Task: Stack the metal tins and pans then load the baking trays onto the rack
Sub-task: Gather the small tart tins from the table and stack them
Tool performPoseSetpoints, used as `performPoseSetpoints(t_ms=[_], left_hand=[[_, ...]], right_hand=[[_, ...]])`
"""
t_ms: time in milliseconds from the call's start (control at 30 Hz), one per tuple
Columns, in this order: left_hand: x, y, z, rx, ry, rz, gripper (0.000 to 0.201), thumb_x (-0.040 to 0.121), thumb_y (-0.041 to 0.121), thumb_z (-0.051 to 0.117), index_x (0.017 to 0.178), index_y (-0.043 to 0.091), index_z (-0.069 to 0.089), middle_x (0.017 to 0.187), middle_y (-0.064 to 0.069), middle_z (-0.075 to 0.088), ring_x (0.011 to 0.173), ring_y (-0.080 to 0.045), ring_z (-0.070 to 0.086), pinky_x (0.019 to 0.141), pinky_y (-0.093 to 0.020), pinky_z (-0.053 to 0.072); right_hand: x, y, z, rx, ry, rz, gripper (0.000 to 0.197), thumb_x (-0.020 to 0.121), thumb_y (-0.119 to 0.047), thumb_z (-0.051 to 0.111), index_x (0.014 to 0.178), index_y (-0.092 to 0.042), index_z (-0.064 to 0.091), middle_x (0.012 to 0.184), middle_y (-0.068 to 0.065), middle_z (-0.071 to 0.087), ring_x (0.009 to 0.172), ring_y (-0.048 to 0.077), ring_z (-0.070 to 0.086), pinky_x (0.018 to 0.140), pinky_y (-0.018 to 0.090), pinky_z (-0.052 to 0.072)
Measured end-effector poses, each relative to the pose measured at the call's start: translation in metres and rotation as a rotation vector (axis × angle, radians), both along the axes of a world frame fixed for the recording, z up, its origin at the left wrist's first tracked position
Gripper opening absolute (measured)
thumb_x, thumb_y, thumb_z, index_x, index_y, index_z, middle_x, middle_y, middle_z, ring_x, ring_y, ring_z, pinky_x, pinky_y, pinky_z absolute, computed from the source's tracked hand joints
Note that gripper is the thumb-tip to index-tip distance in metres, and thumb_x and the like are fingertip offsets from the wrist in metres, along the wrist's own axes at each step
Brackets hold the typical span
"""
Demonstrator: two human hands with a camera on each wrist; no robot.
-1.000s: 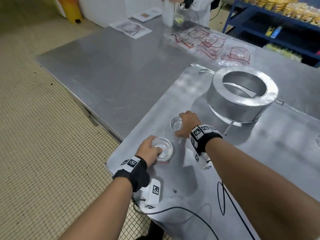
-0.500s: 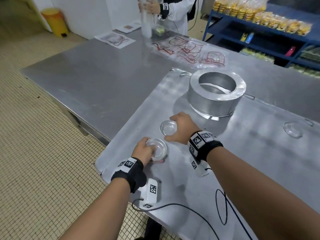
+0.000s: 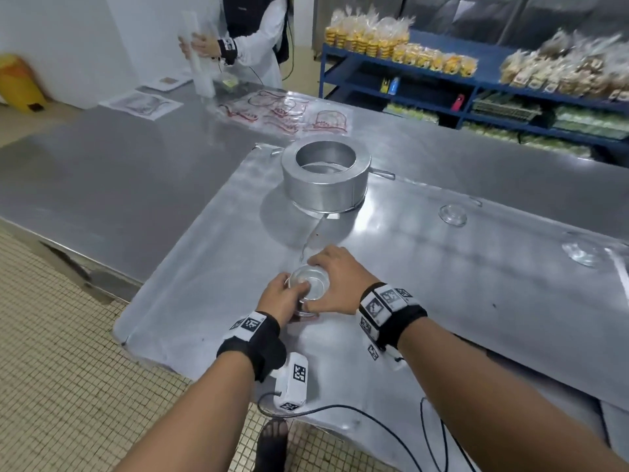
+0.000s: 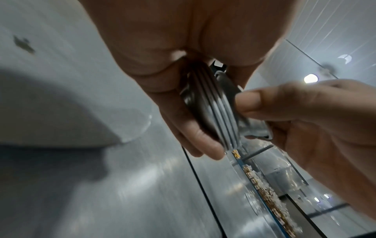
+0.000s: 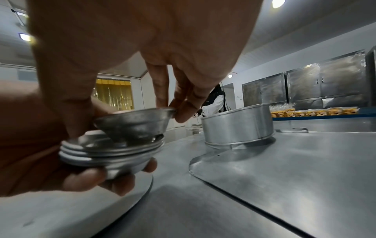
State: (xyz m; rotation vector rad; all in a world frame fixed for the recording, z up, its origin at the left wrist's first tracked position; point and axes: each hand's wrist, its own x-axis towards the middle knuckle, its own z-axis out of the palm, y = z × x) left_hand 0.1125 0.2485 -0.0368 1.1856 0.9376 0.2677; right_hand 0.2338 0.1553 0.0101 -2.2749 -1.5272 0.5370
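Observation:
My left hand [image 3: 287, 296] grips a stack of small round metal tins [image 5: 109, 151] from below, lifted just off the flat baking tray [image 3: 204, 267]. With my right hand [image 3: 326, 281] I pinch one more small tin [image 5: 132, 125] by its rim, and its base sits tilted in the top of the stack. The left wrist view shows the stack [image 4: 211, 109] edge-on between both hands. A large round pan [image 3: 326, 180] stands farther back on the tray. Two more small tins [image 3: 452, 214] [image 3: 583, 253] lie on the tray to the right.
The tray lies on a long steel table [image 3: 119, 172], and its left edge drops to tiled floor. A person [image 3: 252, 39] handles plastic bags at the far side. Blue shelves [image 3: 476, 90] hold packaged goods. Cables [image 3: 374, 424] hang by the near edge.
My right hand lifted its small tin and carried it left onto the stack in my left hand. The two hands now meet. My view has tilted up.

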Motion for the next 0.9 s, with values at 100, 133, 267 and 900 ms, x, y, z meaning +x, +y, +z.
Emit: performPoseSetpoints(t_ms=[100, 133, 267, 900], left_hand=[[0.010, -0.029, 0.001, 0.046, -0.002, -0.081, 0.019, 0.086, 0.000, 0.061, 0.104, 0.006, 0.060, 0.099, -0.028, 0.064, 0.079, -0.039, 0.066, 0.064, -0.052, 0.060], [0.013, -0.038, 0.002, 0.074, 0.001, -0.104, 0.020, 0.083, 0.002, 0.062, 0.102, 0.009, 0.061, 0.098, -0.026, 0.064, 0.081, -0.038, 0.065, 0.066, -0.056, 0.060], [0.027, -0.074, 0.006, 0.131, 0.006, -0.156, 0.034, 0.065, 0.016, 0.061, 0.099, 0.020, 0.063, 0.096, -0.016, 0.068, 0.086, -0.034, 0.066, 0.075, -0.053, 0.058], [0.132, -0.178, -0.001, -0.024, -0.048, -0.226, 0.022, 0.088, -0.011, 0.052, 0.095, 0.009, 0.059, 0.102, -0.025, 0.058, 0.084, -0.044, 0.063, 0.065, -0.056, 0.060]], right_hand=[[0.003, -0.036, 0.000, -0.018, 0.004, -0.015, 0.084, 0.065, -0.049, 0.085, 0.136, -0.016, 0.053, 0.124, 0.001, 0.048, 0.119, 0.017, 0.043, 0.103, 0.032, 0.041], [0.005, -0.048, 0.000, -0.015, 0.009, -0.023, 0.085, 0.064, -0.050, 0.085, 0.136, -0.017, 0.053, 0.124, 0.000, 0.048, 0.118, 0.016, 0.043, 0.103, 0.031, 0.041], [0.013, -0.091, 0.000, 0.001, 0.014, -0.048, 0.084, 0.063, -0.055, 0.085, 0.134, -0.020, 0.055, 0.120, -0.002, 0.049, 0.112, 0.014, 0.045, 0.100, 0.031, 0.043], [0.158, -0.223, -0.007, -0.200, -0.028, -0.328, 0.046, 0.089, -0.029, 0.070, 0.130, -0.010, 0.062, 0.122, 0.007, 0.067, 0.116, 0.020, 0.059, 0.100, 0.033, 0.049]])
